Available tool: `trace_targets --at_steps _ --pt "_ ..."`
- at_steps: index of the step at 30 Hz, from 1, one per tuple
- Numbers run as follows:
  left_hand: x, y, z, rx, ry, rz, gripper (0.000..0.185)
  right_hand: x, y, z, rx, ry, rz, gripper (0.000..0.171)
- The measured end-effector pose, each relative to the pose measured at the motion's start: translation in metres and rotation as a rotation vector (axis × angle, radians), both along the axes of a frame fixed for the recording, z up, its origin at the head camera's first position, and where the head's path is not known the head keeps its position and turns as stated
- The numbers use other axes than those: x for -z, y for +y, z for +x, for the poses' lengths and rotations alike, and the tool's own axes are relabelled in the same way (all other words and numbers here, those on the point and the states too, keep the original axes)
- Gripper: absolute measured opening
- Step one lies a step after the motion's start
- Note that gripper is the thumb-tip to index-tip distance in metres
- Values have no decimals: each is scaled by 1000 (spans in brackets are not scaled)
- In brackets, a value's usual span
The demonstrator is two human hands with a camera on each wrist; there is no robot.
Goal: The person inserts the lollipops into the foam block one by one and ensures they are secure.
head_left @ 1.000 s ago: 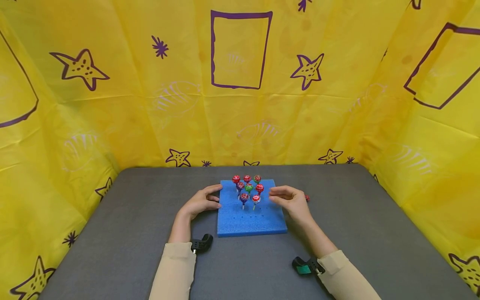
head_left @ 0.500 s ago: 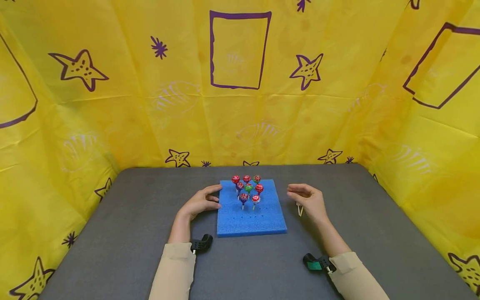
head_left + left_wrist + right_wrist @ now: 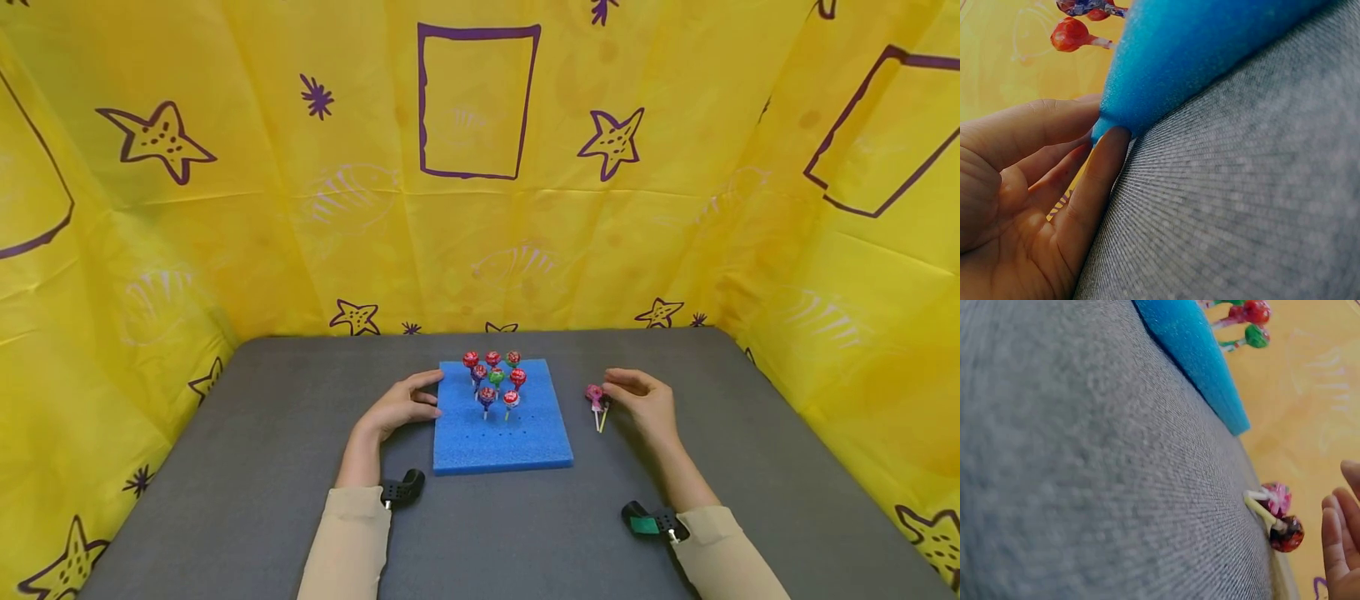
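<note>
A blue foam board (image 3: 495, 454) lies on the grey table, with several wrapped lollipops standing upright in it, among them a green lollipop (image 3: 497, 377) and a red-and-white lollipop (image 3: 512, 398). My left hand (image 3: 396, 408) touches the board's left edge, fingertips and thumb spread along it. Right of the board, two loose lollipops lie side by side: a pink lollipop (image 3: 594, 392) with a white stick and a dark red lollipop (image 3: 1286, 534) with a yellowish stick. My right hand (image 3: 647, 403) hovers just right of this pair, fingers slightly bent and holding nothing.
Small holes (image 3: 502, 433) dot the near part of the board. A yellow patterned cloth (image 3: 480, 242) hangs behind the table (image 3: 300, 433) and along its sides. Each wrist wears a black strap-on camera, the right camera (image 3: 652, 522) bearing a green patch.
My right hand has moved from the board's right edge rightward past the loose lollipops, which it covered before and which now show. The left hand stays at the board.
</note>
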State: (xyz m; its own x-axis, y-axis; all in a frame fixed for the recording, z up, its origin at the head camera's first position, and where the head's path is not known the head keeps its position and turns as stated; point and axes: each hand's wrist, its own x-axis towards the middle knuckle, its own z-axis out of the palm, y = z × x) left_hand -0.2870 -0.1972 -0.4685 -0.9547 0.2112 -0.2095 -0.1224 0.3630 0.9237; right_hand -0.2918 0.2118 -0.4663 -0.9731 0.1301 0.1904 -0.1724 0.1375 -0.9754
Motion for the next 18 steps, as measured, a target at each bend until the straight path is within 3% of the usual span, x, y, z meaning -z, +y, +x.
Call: trace_targets --at_steps 7,13,18 --pt "0 0 0 4 2 -2 69 4 6 0 84 -84 95 39" --pt "-1 1 0 2 -4 3 70 9 10 -1 105 -114 146 38" --pt "0 -1 0 4 0 3 70 14 12 -3 96 -132 264 40"
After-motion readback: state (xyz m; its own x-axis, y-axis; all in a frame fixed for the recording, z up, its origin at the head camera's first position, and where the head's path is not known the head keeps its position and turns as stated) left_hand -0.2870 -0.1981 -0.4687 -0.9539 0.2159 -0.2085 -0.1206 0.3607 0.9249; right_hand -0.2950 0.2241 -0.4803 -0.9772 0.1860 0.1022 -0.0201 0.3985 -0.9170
